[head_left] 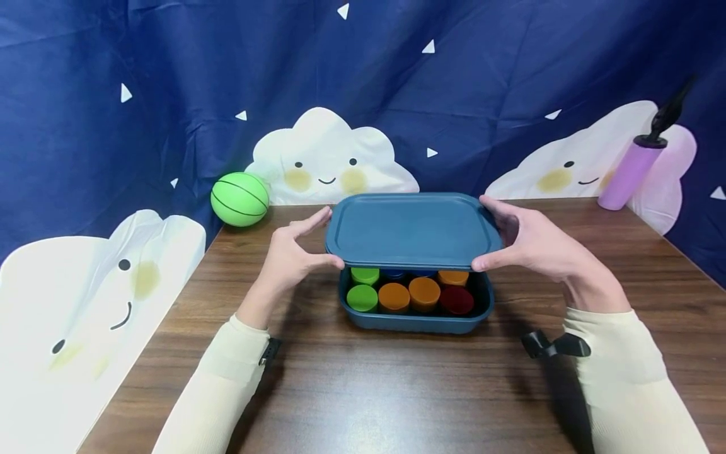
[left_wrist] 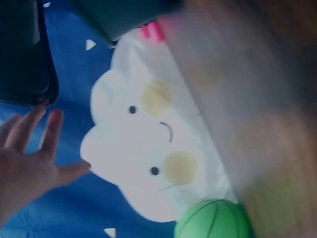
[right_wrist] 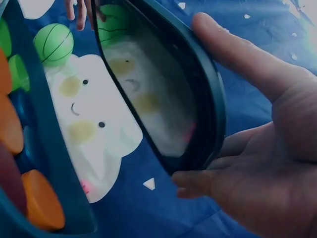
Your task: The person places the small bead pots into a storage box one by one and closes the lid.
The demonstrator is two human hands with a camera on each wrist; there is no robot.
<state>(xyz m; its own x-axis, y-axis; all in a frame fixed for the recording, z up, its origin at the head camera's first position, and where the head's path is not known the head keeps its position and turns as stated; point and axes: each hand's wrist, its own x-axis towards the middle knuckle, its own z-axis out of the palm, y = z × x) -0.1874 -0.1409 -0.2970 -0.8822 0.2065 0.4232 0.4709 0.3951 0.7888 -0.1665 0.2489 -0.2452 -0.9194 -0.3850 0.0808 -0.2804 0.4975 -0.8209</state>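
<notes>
A blue rectangular lid (head_left: 414,230) with rounded corners is held over the back part of a blue box (head_left: 420,324). My right hand (head_left: 530,243) grips the lid's right end, thumb at the near corner and fingers at the far one. In the right wrist view, the lid's glossy underside (right_wrist: 143,99) stands apart from the box. My left hand (head_left: 289,252) has its thumb and fingers spread at the lid's left end, fingertips right at the rim. Several round-topped pieces stand in the box: green (head_left: 362,298), orange (head_left: 424,293), dark red (head_left: 457,301) and blue, partly hidden by the lid.
A green ball (head_left: 240,198) sits at the table's back left corner. A purple pump (head_left: 632,170) with a black top stands at the back right. Behind the brown wooden table (head_left: 363,391) hangs a dark blue cloth (head_left: 454,82) with white clouds.
</notes>
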